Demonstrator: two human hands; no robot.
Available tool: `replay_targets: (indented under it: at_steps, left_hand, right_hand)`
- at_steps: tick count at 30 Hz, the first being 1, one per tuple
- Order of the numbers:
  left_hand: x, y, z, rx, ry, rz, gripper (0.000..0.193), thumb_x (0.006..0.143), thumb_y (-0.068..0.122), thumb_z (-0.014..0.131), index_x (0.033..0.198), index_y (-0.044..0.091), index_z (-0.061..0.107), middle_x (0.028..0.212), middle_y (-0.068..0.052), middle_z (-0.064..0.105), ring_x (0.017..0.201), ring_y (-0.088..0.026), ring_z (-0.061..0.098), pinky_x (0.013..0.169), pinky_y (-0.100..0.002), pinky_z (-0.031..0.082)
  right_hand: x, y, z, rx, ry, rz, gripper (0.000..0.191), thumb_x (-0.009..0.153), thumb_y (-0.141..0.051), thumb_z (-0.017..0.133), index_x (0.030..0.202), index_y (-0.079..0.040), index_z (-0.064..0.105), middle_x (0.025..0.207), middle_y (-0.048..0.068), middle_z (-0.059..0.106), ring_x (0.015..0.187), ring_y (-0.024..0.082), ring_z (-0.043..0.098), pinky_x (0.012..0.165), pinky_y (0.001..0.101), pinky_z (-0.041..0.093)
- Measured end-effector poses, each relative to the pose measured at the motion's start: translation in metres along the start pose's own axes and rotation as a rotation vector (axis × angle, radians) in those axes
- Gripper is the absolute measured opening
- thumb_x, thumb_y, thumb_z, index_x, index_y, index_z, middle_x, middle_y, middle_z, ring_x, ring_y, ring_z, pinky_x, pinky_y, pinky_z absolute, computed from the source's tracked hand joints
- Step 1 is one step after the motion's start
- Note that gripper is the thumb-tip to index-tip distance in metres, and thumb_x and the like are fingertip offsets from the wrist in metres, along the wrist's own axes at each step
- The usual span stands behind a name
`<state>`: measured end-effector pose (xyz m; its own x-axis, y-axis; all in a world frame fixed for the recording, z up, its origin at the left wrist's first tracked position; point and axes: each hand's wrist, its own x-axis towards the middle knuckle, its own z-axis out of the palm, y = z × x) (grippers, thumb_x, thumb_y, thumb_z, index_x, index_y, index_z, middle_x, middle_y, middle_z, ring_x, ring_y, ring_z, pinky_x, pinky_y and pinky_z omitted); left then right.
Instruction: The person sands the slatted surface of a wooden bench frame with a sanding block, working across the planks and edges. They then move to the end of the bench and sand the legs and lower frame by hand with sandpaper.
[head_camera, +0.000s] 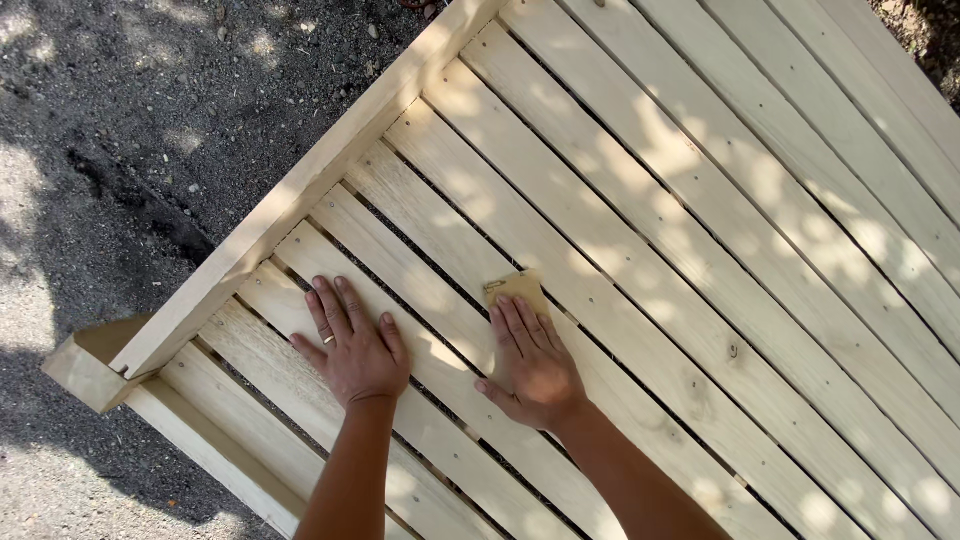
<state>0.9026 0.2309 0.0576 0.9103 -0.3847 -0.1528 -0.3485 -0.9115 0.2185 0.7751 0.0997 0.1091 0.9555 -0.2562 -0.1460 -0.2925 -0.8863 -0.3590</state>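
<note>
The right hand (531, 360) lay flat, fingers stretched out and close together, pressing a small tan piece of sandpaper (518, 287) against the slatted wooden panel (700, 200); it gripped nothing, and only the far edge of the paper showed beyond the fingertips. The left hand (352, 342) rested just beside it on the same panel, palm down, fingers spread slightly, a ring on one finger, holding nothing. Both hands sat near the panel's lower left corner, close to its raised edge rail (330, 165). Pale slats ran diagonally away from them, dappled with sunlight. Beyond the rail, left of the panel, lay dark gravelly ground (120, 130).
</note>
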Motion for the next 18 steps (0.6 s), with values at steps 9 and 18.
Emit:
replay_targets:
  at_steps: [9,18]
  left_hand:
    - [0.008,0.006,-0.023,0.005,-0.017,-0.013,0.077,0.099,0.044,0.035,0.164,0.01,0.015,0.173,-0.011,0.005,0.159,-0.028,0.004,0.12,-0.067,0.0]
    - [0.004,0.003,-0.068,-0.152,-0.16,-0.017,0.082,0.096,0.045,0.047,0.164,0.015,0.012,0.172,-0.005,0.001,0.158,-0.025,0.001,0.121,-0.063,0.001]
  right_hand:
    - [0.116,-0.05,-0.052,-0.002,0.056,-0.016,0.091,0.095,-0.056,0.054,0.16,-0.004,0.019,0.169,0.014,0.019,0.156,0.031,0.016,0.124,0.0487,0.016]
    - [-0.056,-0.006,-0.036,-0.126,0.272,0.32,0.051,0.094,-0.013,0.058,0.144,-0.007,0.053,0.15,0.01,0.054,0.139,0.03,0.051,0.107,0.0428,0.046]
